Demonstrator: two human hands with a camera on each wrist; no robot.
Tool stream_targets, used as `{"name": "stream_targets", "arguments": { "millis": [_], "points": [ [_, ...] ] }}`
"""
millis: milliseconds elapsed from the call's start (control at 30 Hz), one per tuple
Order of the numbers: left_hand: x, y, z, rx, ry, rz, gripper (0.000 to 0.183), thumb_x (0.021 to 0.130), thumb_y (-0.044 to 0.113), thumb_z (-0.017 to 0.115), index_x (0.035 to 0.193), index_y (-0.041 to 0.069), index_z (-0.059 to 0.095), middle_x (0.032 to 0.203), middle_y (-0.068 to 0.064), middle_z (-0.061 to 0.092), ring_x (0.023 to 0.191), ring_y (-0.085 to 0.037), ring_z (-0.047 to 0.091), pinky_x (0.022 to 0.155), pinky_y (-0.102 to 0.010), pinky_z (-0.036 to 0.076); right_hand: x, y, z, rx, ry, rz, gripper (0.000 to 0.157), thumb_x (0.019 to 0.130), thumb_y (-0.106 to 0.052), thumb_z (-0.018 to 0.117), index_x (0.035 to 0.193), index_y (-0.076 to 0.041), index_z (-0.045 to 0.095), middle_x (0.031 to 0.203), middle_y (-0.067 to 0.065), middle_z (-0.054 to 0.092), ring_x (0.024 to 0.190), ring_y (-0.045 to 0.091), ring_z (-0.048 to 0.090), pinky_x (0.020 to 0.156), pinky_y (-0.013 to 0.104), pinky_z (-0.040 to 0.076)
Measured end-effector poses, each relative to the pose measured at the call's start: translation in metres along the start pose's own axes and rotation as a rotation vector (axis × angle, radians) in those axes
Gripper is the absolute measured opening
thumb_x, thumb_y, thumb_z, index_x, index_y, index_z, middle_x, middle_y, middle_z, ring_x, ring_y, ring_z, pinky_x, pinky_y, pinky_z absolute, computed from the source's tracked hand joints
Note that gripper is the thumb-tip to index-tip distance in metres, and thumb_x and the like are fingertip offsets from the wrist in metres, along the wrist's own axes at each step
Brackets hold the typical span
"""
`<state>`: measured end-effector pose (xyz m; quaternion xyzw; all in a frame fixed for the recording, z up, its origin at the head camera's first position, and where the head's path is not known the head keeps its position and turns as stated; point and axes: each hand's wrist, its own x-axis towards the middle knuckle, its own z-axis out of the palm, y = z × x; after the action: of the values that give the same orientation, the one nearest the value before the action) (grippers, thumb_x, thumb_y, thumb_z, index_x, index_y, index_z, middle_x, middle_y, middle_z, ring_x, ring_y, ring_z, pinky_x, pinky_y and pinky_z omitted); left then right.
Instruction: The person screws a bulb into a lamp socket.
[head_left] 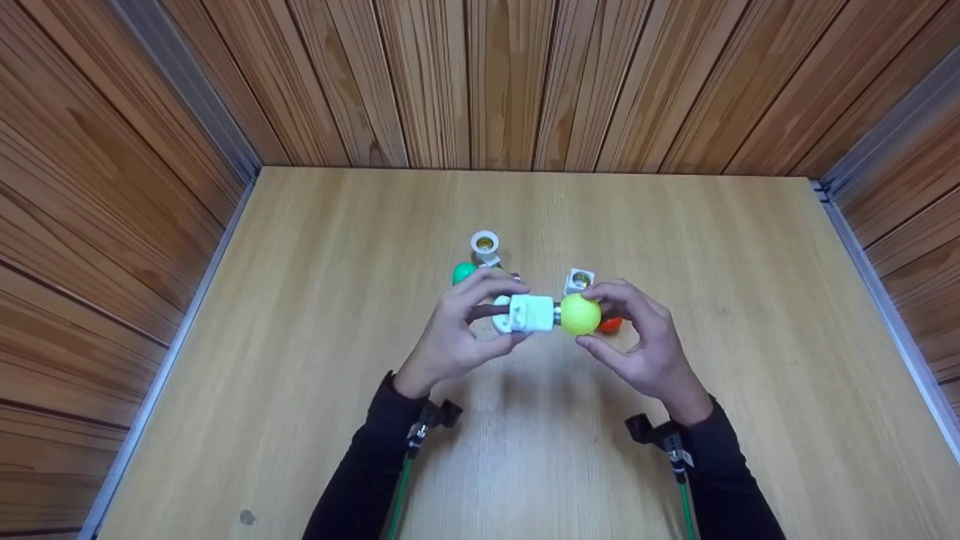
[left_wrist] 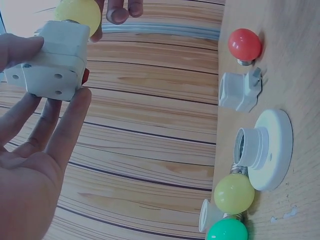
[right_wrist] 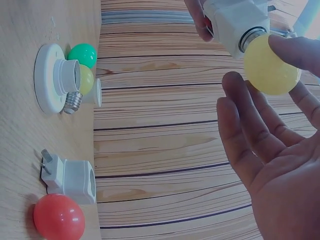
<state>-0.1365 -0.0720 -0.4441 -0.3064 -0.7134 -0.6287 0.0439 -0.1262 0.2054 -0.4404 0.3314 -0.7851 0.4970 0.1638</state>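
Above the table, my left hand [head_left: 461,330] holds a white plug-in bulb socket [head_left: 534,313] between thumb and fingers. A bit of red [left_wrist: 85,76] shows on the socket's side in the left wrist view. My right hand [head_left: 652,349] pinches a yellow bulb [head_left: 580,314] by its round globe. The bulb's metal screw base [right_wrist: 256,36] points into the socket's mouth, with some thread showing. Below on the table lie a second white plug-in socket [left_wrist: 240,90], a round-based white lamp holder [left_wrist: 275,150] and a red bulb [left_wrist: 244,44].
Another yellow bulb [left_wrist: 234,194] and a green bulb [left_wrist: 228,230] lie beside the round holder. A further white socket [head_left: 485,242] stands at the back of the group. Wood-plank walls [head_left: 502,82] enclose the wooden tabletop [head_left: 300,337]; green cables [head_left: 400,495] trail from both wrist cameras.
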Motion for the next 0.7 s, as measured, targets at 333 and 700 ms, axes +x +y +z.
{"name": "stream_targets", "arguments": {
  "millis": [333, 700],
  "points": [
    [0.0002, 0.0011, 0.0024, 0.019, 0.009, 0.011, 0.045, 0.084, -0.004, 0.082, 0.127, 0.002, 0.071, 0.133, -0.016, 0.063, 0.127, -0.025, 0.063, 0.105, -0.039, 0.063, 0.0006, -0.0017, 0.0006, -0.008, 0.008, 0.104, 0.052, 0.081, 0.008, 0.082, 0.129, 0.004, 0.062, 0.117, 0.016, 0.075, 0.099, 0.002, 0.070, 0.086, 0.014, 0.060],
    [0.0000, 0.0007, 0.0032, 0.005, 0.003, 0.019, 0.045, 0.083, -0.005, 0.081, 0.126, 0.001, 0.071, 0.134, -0.017, 0.063, 0.128, -0.027, 0.065, 0.105, -0.034, 0.063, 0.0013, 0.0002, 0.0013, -0.003, 0.012, 0.119, 0.040, 0.084, 0.006, 0.079, 0.122, 0.000, 0.068, 0.105, 0.010, 0.076, 0.091, 0.003, 0.067, 0.078, 0.016, 0.059]
  ]
}}
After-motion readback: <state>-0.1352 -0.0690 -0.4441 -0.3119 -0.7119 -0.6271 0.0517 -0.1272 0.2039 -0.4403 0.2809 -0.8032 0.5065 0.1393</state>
